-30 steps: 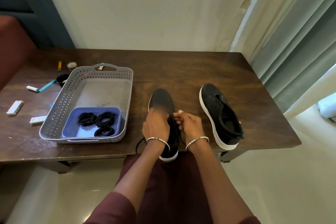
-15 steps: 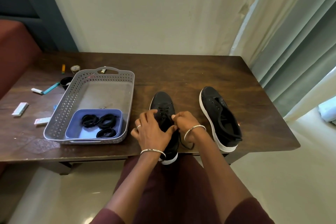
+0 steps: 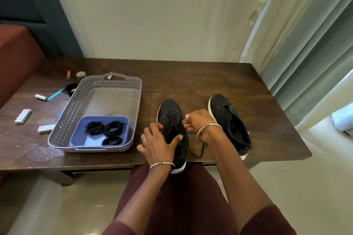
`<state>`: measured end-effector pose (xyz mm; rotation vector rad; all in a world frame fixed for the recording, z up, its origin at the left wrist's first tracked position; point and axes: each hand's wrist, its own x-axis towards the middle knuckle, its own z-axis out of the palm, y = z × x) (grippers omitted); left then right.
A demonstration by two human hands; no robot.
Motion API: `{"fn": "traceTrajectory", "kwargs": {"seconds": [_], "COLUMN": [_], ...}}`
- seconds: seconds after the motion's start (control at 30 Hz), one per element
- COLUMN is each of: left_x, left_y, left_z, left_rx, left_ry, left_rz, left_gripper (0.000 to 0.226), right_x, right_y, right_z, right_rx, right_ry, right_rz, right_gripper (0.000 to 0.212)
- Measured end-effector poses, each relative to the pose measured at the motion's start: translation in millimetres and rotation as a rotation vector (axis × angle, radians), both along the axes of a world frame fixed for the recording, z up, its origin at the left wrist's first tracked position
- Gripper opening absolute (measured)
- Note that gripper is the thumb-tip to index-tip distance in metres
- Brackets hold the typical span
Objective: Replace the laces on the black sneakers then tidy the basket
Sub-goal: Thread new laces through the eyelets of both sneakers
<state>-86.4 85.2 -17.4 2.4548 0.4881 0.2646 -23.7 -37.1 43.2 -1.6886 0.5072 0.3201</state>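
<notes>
Sneaker [image 3: 170, 108] on the desk [image 3: 191, 82], close to the near edge, toe pointing away, long side running near to far. Right under both hands. Held down by the left hand [image 3: 158, 143], curled over its left side, thumb across the top. Half threaded with a lace [image 3: 172, 120], pinched up by the holes in the fingers [image 3: 188, 117] of the right hand [image 3: 200, 122], just to the right. Probably best pulled by that nearer hand, out to the right. Next to it, the other sneaker [image 3: 229, 120], no lace seen. Off to the left, the basket [image 3: 138, 91] with coiled laces [image 3: 107, 129].
</notes>
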Motion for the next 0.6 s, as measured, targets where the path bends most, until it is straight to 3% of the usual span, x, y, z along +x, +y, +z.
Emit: {"fn": "traceTrajectory", "kwargs": {"seconds": [0.07, 0.17, 0.2, 0.23, 0.27, 0.37, 0.4, 0.5, 0.6], "left_x": [0, 0, 0, -1, -2, -2, -2, -2, -2], "left_y": [2, 2, 2, 2, 2, 1, 1, 1, 5], "left_z": [-2, -2, -2, -2, -2, -2, -2, -4, -8], "left_rx": [-0.006, 0.001, -0.003, -0.008, -0.013, -0.009, -0.015, -0.038, -0.069], "left_ry": [-0.004, 0.002, 0.008, 0.018, 0.028, 0.066, 0.076, 0.070, 0.043], "left_rz": [-0.035, -0.025, -0.010, 0.006, 0.021, 0.058, 0.067, 0.061, 0.007], "left_gripper": [0.062, 0.060, 0.061, 0.062, 0.064, 0.069, 0.070, 0.065, 0.045], "right_x": [-1, -2, -2, 0, 1, -4, -6, -13, -13], "right_y": [-1, -11, -15, -17, -19, -20, -19, -12, -7], "right_z": [17, 45, 50, 51, 48, 24, 13, -14, -27], "right_rx": [0.251, 0.864, 0.957, 0.927, 0.746, -0.280, -0.519, -0.790, -0.844], "right_ry": [-0.069, -0.210, -0.249, -0.266, -0.271, -0.264, -0.257, -0.217, -0.253], "right_rz": [-0.024, -0.127, -0.157, -0.165, -0.149, 0.123, 0.270, 0.607, 0.537], "right_gripper": [0.019, 0.019, 0.021, 0.023, 0.023, 0.026, 0.031, 0.029, 0.019]}}
